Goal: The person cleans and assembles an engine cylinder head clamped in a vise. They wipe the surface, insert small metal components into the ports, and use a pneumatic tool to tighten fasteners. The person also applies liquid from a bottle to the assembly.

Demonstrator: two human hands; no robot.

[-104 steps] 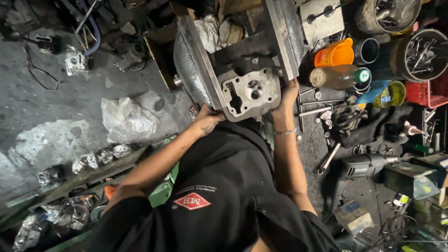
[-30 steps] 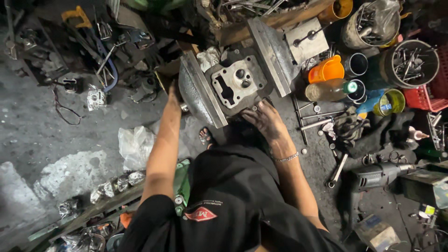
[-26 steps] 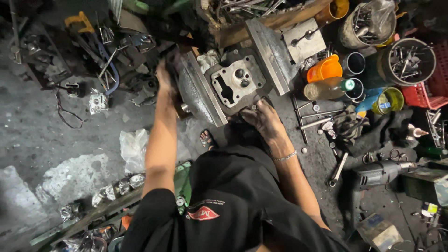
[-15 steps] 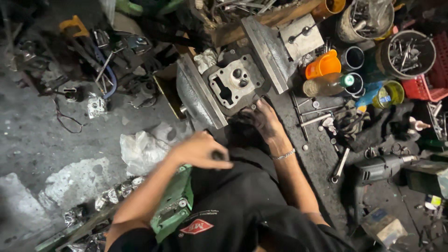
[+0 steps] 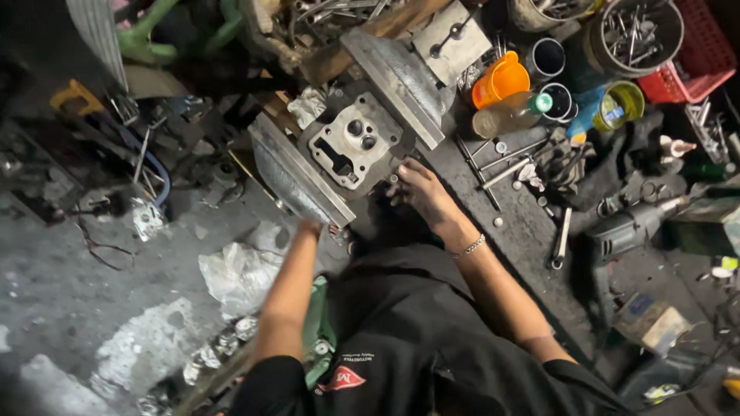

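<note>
A grey metal cylinder head (image 5: 354, 142) sits face up between two upright steel plates, the left plate (image 5: 297, 181) and the right plate (image 5: 397, 77). My right hand (image 5: 420, 189) rests with its fingers spread at the head's near right corner and holds nothing. A thin bracelet is on that wrist. My left hand (image 5: 312, 229) reaches to the near end of the left plate; its fingers are hidden against the dark gap there. My black shirt fills the bottom of the view.
An orange cup (image 5: 501, 77), a bottle (image 5: 512, 114), a yellow-green can (image 5: 620, 104), a tin of bolts (image 5: 632, 31) and a red basket (image 5: 686, 54) stand at the right. A wrench (image 5: 561, 239) and a power drill (image 5: 632, 231) lie nearby. A white plastic bag (image 5: 239, 270) lies on the left floor.
My left hand left the far side of the left plate, drew back toward my body, and now reaches to that plate's near end. My right hand stays by the cylinder head.
</note>
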